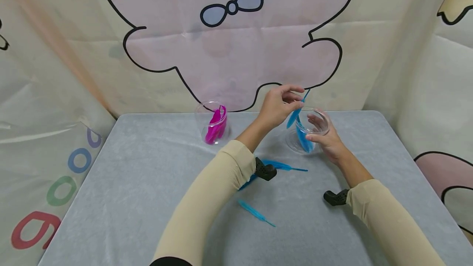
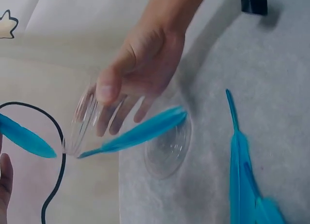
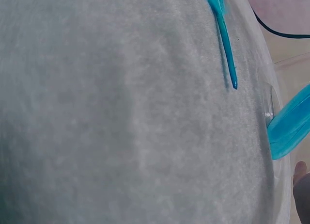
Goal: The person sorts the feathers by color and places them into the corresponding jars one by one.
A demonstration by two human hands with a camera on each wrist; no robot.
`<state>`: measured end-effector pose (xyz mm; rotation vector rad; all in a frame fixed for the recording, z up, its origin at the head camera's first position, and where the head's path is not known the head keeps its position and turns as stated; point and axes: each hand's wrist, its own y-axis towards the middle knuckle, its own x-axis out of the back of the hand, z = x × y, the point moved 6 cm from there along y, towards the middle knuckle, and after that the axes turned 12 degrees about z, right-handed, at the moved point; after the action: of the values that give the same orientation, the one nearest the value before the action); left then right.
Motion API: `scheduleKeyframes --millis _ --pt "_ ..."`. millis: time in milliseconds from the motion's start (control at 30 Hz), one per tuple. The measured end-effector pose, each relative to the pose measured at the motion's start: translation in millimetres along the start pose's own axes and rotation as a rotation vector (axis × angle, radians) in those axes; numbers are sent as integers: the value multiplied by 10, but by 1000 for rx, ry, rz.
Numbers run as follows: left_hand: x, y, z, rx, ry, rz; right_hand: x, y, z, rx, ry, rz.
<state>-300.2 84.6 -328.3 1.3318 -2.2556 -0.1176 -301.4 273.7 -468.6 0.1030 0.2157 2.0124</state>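
Observation:
My left hand (image 1: 280,105) pinches a blue feather (image 1: 293,118) by its quill, vane hanging down, beside the rim of a clear plastic cup (image 1: 292,145). In the left wrist view only some fingertips of that hand show at the left edge, near the held feather (image 2: 26,136). My right hand (image 1: 330,141) grips the cup at its upper part, thumb on the near side and fingers behind. Inside the cup stands blue feather (image 1: 305,139), leaning; it also shows in the left wrist view (image 2: 145,132). The right wrist view shows little of either hand.
Another clear cup (image 1: 201,122) holding magenta feathers (image 1: 216,126) stands at the table's back left. Loose blue feathers (image 1: 278,165) lie mid-table, partly hidden by the left sleeve, with a single blue feather (image 1: 255,210) closer to me. A printed cloth backdrop (image 1: 229,52) hangs behind the table.

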Motion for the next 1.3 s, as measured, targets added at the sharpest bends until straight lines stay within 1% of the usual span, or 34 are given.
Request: scheduleKeyframes --millis 133,367,533,700,833,967,1300 --pt "-17 -8 -7 -24 -23 -40 -3 -4 4 -7 -1 -2" --pt "-61 -2 48 -29 -81 -150 -23 -9 27 -11 -2 -10" --pt "-102 -3 84 -12 -102 -189 -19 -9 19 -5 9 -12" --pt "-131 -5 134 2 -115 -227 -6 -9 19 -28 1 -28" --pt "-164 -19 198 29 -104 -258 -5 -20 32 -39 -17 -32" --pt "-217 -42 276 66 -75 -245 -13 -26 51 -19 -5 -23" --pt "-296 -108 441 122 -2 -164 -23 -23 37 15 10 6"
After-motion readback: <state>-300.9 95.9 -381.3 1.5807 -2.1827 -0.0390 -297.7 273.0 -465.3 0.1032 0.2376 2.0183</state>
